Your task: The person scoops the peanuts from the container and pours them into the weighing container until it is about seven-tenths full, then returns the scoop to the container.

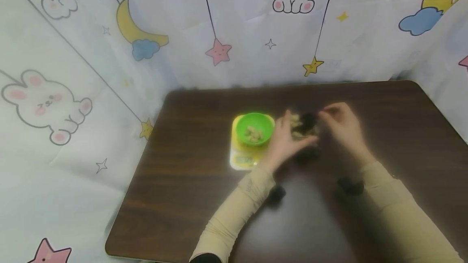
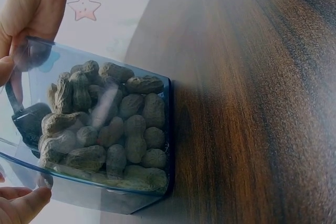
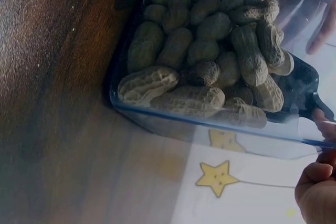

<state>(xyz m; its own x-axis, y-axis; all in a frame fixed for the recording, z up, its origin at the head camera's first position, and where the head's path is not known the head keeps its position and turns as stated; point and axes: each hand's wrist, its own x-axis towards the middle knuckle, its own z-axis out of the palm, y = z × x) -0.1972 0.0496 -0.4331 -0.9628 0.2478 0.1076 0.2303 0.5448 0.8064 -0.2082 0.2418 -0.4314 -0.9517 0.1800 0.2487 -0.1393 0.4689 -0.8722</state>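
Before a cartoon-printed curtain [image 1: 252, 23], the left hand [image 1: 283, 141] grips a clear box [image 2: 110, 196] on the brown bench [image 1: 183, 165], the right hand [image 1: 341, 127] pinching a scoop [image 3: 296, 85].

The transparent container [image 2: 100, 195] stands on the table [image 1: 183, 198], nearer the far edge than the near edge. In-shell peanuts [image 2: 135, 135] lie piled inside. The black scoop [image 3: 296, 90] extends into the container, blade beside the peanuts.

From the head I look forward and down across the table [image 1: 175, 198]; my wrist views share the clear box [image 2: 105, 198], close up, from opposite sides.
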